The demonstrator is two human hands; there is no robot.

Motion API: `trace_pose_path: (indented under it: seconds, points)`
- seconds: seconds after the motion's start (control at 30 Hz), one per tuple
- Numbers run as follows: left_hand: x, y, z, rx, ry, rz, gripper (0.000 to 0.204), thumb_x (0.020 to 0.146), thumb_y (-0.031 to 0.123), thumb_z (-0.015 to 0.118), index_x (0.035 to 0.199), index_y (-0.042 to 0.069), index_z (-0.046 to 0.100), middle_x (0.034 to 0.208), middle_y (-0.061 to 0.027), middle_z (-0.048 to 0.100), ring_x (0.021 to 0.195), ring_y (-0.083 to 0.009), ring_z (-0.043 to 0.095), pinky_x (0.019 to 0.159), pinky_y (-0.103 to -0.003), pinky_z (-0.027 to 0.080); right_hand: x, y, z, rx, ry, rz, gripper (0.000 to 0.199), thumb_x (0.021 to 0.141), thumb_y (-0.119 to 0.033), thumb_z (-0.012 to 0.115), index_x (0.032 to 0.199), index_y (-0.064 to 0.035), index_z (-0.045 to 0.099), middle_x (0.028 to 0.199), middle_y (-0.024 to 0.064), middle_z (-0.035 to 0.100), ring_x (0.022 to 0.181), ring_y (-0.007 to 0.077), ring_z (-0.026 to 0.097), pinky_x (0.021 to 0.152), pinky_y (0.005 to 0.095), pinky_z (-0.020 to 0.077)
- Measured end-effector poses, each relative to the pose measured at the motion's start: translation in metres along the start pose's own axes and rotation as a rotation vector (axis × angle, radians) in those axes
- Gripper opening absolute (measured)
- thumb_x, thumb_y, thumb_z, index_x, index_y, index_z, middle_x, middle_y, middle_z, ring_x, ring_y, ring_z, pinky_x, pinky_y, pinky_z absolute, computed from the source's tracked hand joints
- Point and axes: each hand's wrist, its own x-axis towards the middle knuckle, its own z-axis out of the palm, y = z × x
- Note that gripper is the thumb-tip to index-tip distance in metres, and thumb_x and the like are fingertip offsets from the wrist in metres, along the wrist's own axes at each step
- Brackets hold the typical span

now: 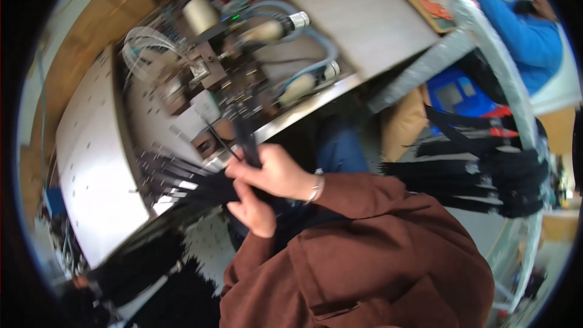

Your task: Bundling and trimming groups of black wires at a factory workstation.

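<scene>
My right hand (276, 173), with a bracelet at the wrist, is shut on a few thin black strips (245, 136) that point up toward a metal machine (209, 73). Just below it, my left hand (252, 212) grips a bundle of the same black strips (176, 185), which fans out to the left over the white bench edge. The two hands touch each other at the bundle. My brown jacket sleeves (364, 249) fill the lower middle of the view.
The machine carries hoses, cream cylinders and a red part on a white bench (364, 18). A white perforated panel (91, 164) lies left. A big heap of black strips (498, 176) hangs right beside a blue crate (458, 94). Another person's blue sleeve (522, 30) is top right.
</scene>
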Motion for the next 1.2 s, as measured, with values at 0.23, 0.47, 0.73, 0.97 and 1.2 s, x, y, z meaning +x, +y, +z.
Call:
trace_pose_path:
  seconds: [0.23, 0.47, 0.73, 0.97, 1.2]
  points:
    - [-0.005, -0.005, 0.000, -0.029, -0.028, 0.016, 0.022, 0.093, 0.016, 0.047, 0.099, -0.003, 0.058, 0.095, -0.0028, 0.058, 0.088, -0.0097, 0.054, 0.076, -0.024, 0.044, -0.008, 0.000, 0.003, 0.026, 0.111, -0.130, 0.014, 0.082, -0.012, 0.062, 0.086, 0.0006, 0.060, 0.072, 0.0054, 0.062, 0.065, 0.0101, 0.059, 0.060, 0.0252, 0.0478]
    - [0.000, 0.004, 0.005, 0.051, -0.061, 0.082, 0.014, 0.093, 0.009, 0.045, 0.095, 0.000, 0.056, 0.088, -0.0007, 0.055, 0.080, -0.0079, 0.050, 0.071, -0.022, 0.040, -0.008, 0.000, 0.004, 0.161, 0.186, 0.000, 0.011, 0.086, -0.010, 0.058, 0.088, 0.0013, 0.059, 0.074, 0.0023, 0.061, 0.063, 0.0067, 0.056, 0.059, 0.0207, 0.0469]
    - [0.004, 0.005, -0.001, 0.021, -0.077, 0.102, 0.014, 0.093, 0.009, 0.044, 0.090, 0.000, 0.054, 0.084, 0.0004, 0.053, 0.075, -0.0060, 0.047, 0.068, -0.020, 0.038, -0.001, 0.007, 0.005, -0.003, 0.147, -0.017, 0.012, 0.086, -0.011, 0.058, 0.087, 0.0014, 0.060, 0.069, 0.0010, 0.060, 0.059, 0.0047, 0.053, 0.054, 0.0197, 0.0434]
    - [0.009, 0.003, -0.004, 0.003, -0.079, 0.109, 0.012, 0.093, 0.008, 0.046, 0.090, 0.000, 0.054, 0.084, 0.0019, 0.052, 0.075, -0.0055, 0.046, 0.068, -0.020, 0.038, 0.005, 0.006, 0.007, -0.059, 0.131, -0.035, 0.013, 0.086, -0.012, 0.059, 0.085, 0.0014, 0.059, 0.068, 0.0005, 0.059, 0.060, 0.0047, 0.053, 0.053, 0.0196, 0.0425]
    - [0.005, -0.001, -0.001, 0.062, -0.051, 0.033, 0.020, 0.093, 0.013, 0.047, 0.100, -0.003, 0.056, 0.093, -0.0008, 0.057, 0.084, -0.0065, 0.051, 0.072, -0.022, 0.042, 0.004, 0.001, 0.008, 0.096, 0.147, 0.026, 0.016, 0.084, -0.016, 0.061, 0.082, 0.0006, 0.059, 0.066, 0.0033, 0.060, 0.059, 0.0079, 0.054, 0.054, 0.0237, 0.0441]
